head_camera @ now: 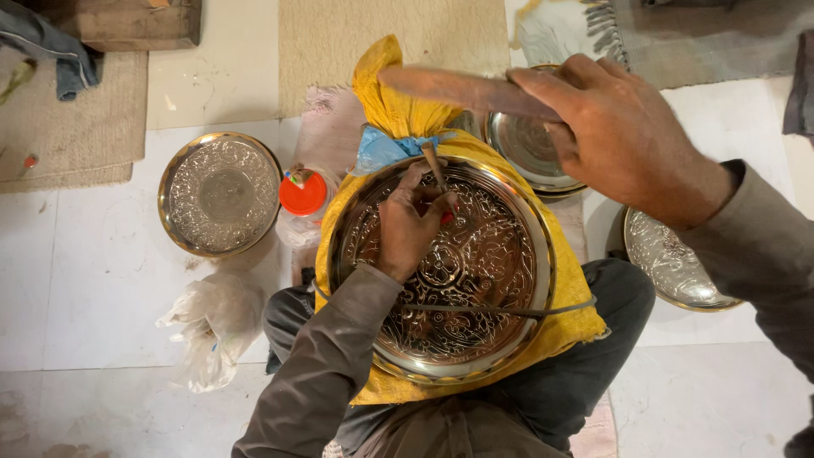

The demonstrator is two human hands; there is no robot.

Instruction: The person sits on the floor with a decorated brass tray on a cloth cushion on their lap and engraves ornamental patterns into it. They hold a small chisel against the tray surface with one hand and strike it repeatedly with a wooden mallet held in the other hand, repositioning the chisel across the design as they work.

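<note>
An embossed round metal plate (458, 280) is seen at the centre of the view, laid on a yellow sack cushion (398, 102) that rests across the person's lap. The left hand (411, 222) is pressed on the plate's upper part, toward eleven o'clock from its centre, and its fingers are clenched around a thin chisel (434, 170) whose tip is set against the metal. The right hand (623, 140) is raised at about one o'clock from the plate — its fingers are wrapped firmly around one end of a worn wooden mallet (466, 89), which is held level above the sack's knotted top. A dark cord (500, 311) is stretched across the plate's lower half.

At nine o'clock a second patterned plate (220, 193) is laid flat on the pale floor, and just beside the cushion a clear bottle with an orange cap (303, 195) is stood. A crumpled plastic bag (216, 326) is left at eight o'clock. More metal plates are found at one o'clock (526, 153) and at three o'clock (674, 263) — the former partly hidden by the right hand.
</note>
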